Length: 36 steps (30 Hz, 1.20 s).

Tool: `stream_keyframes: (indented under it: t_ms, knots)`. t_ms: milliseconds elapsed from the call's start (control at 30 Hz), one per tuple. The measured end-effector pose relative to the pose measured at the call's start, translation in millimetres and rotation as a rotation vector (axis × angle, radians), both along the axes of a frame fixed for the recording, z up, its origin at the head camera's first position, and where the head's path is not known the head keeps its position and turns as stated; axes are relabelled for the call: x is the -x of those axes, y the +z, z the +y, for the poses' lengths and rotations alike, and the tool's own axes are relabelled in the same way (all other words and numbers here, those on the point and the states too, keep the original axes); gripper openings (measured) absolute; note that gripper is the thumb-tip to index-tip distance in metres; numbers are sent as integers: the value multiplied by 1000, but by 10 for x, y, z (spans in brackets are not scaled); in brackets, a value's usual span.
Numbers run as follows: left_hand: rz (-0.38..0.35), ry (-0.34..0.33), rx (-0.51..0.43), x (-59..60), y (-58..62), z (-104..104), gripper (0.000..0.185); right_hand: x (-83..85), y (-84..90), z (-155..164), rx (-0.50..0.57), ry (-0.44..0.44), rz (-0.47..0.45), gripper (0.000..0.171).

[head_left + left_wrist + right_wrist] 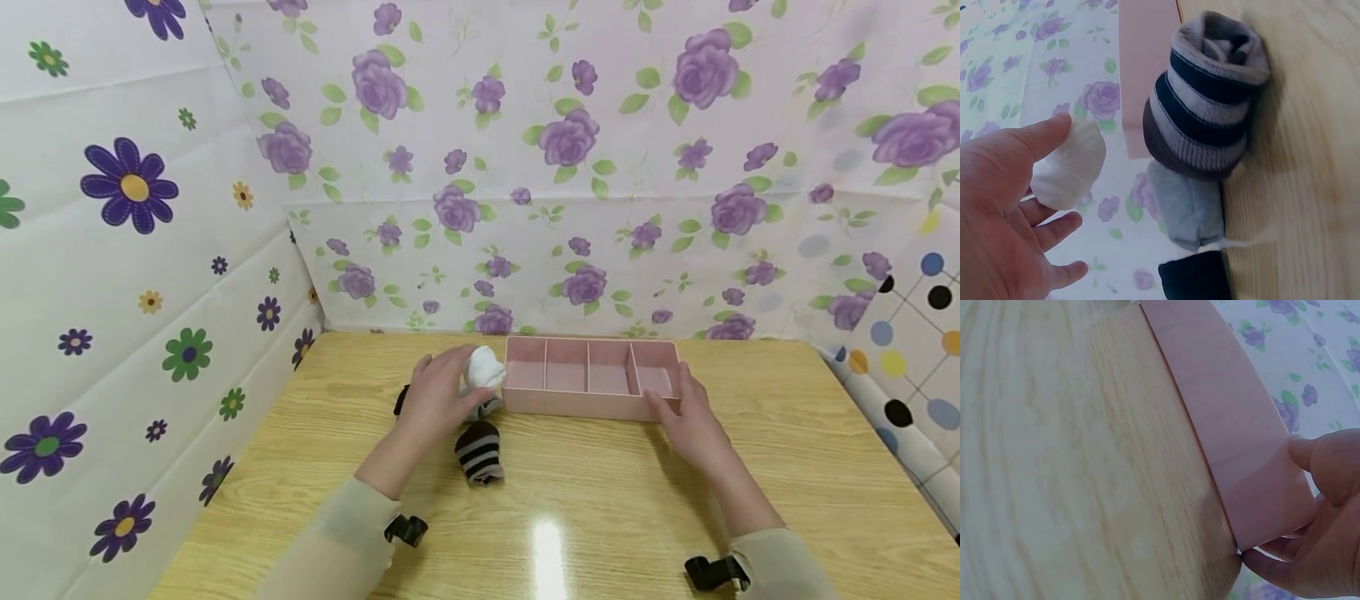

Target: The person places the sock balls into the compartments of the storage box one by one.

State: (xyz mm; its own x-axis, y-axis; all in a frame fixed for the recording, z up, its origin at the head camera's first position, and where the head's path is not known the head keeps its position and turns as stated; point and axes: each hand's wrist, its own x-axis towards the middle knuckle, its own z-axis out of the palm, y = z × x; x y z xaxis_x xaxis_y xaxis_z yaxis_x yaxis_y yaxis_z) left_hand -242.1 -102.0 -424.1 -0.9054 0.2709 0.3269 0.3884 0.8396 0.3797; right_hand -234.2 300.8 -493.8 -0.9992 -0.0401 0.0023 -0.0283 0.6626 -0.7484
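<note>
My left hand [437, 393] pinches the white sock roll [484, 367] just left of the pink tray [592, 406]. My right hand [693, 421] grips the tray's near right corner.

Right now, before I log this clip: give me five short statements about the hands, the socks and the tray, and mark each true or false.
1. The left hand holds a white rolled sock. True.
2. The pink tray has socks in all of its compartments. False: its compartments show only bare pink floor.
3. The right hand grips the tray's near right corner. True.
4. The striped rolled sock lies inside the tray. False: it lies on the wooden table, in front of the tray's left end.
5. The white sock is already set in a compartment. False: it is held beside the tray's left end, outside it.
</note>
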Motion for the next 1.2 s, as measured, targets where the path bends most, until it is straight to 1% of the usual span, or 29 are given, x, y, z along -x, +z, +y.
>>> stream_keyframes:
  t_ms: [100,267,500,667,933,1200]
  knots:
    - [7,-12,-7,48,11,73,73,-7,9,-3,5,1,3,100]
    - [10,-23,8,137,22,189,73,-14,22,-11,10,0,1,99]
    - [-39,-26,32,260,29,328,76,-17,28,-22,13,3,15,98]
    - [-58,-33,40,334,28,404,74,-16,26,-19,10,-1,9,98]
    - [-84,-50,60,428,-29,490,71,-15,16,-22,5,-6,14,99]
    - [-109,-75,64,503,-82,556,74,-13,6,-22,3,-9,18,100]
